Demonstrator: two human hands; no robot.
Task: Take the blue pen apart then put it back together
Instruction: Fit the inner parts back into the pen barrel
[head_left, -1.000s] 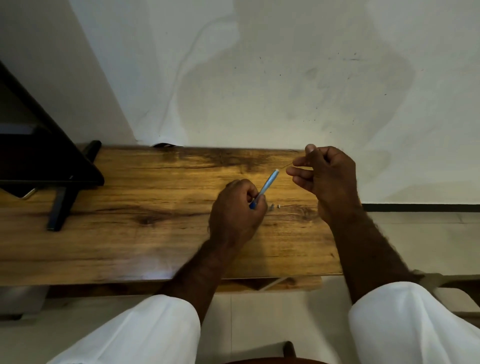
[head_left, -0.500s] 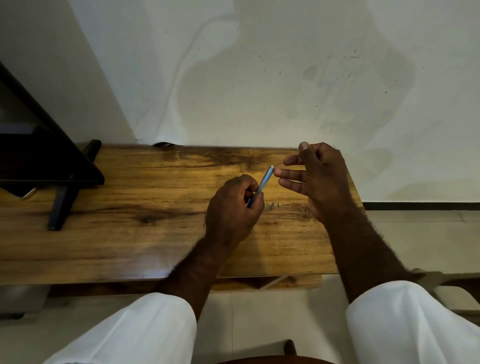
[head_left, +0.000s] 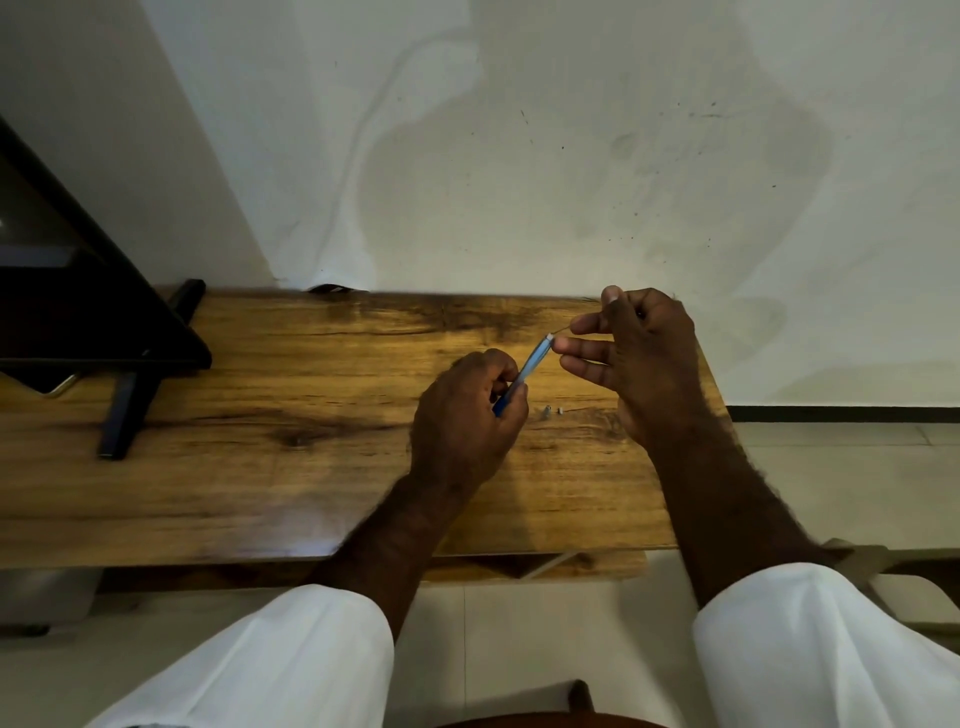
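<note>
Both hands are raised a little over the wooden table (head_left: 260, 467), toward its right edge and nearer to the far edge than to the near one. The left hand (head_left: 462, 426) has its fingers curled round the lower end of the blue pen (head_left: 531, 365) and holds it firmly. The right hand (head_left: 639, 358) pinches between thumb and forefinger a very thin rod (head_left: 563, 330), probably the refill, while its other fingers are stretched out toward the pen.

The long axis of the pen rises from the left hand up and to the right, so its pale upper end points at the right hand, just beside those fingertips. The rod lies almost on the same line, and its free end meets this opening; I cannot tell if it is already inside. The right hand is the nearer one to the opening, so in my judgement it must guide the rod along this axis.

I count one pen barrel, one rod, and two small loose pieces (head_left: 552, 411) on the table just right of the left hand.
</note>
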